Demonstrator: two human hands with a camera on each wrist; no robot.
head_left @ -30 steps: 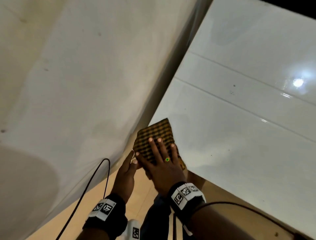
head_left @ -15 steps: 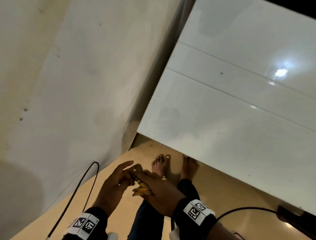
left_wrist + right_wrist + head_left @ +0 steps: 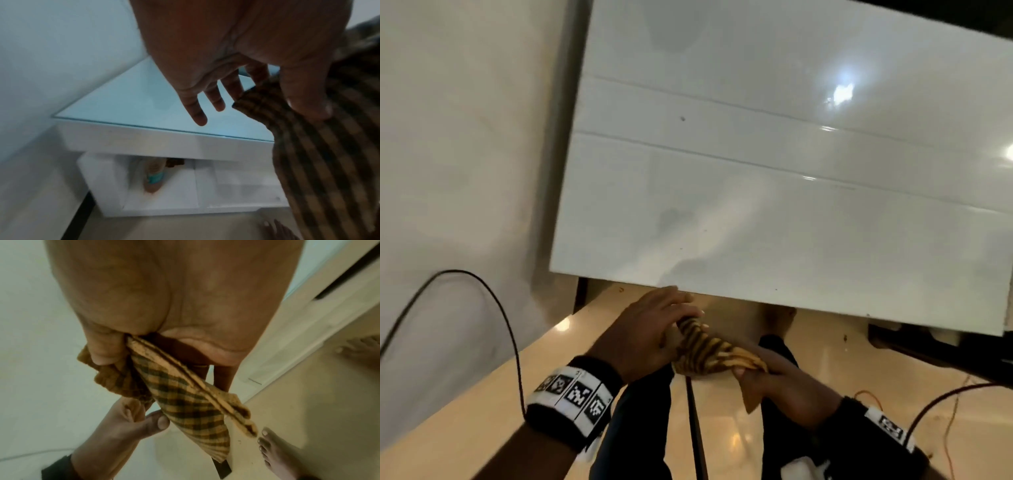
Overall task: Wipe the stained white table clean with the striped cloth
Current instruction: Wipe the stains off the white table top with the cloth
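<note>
The white table (image 3: 791, 212) fills the upper right of the head view, with a dark speck (image 3: 682, 119) and grey smudges (image 3: 671, 219) on its glossy top. The brown and yellow striped cloth (image 3: 709, 353) hangs bunched in the air just in front of the table's near edge, off the top. My left hand (image 3: 678, 318) pinches one end of it between thumb (image 3: 308, 105) and forefinger; the other fingers are spread. My right hand (image 3: 753, 377) grips the other end, where the cloth (image 3: 185, 402) folds out of the fist.
A pale wall (image 3: 465, 137) runs close along the table's left side. A black cable (image 3: 510, 325) loops over the tan floor at the left and red wires (image 3: 945, 411) lie at the right. My bare feet (image 3: 273, 456) stand below. A sandal (image 3: 153, 180) lies under the table.
A second ago my right hand pressed the cloth flat on the table's near corner. The cloth has come off the table and both hands now hold it bunched below the edge.
</note>
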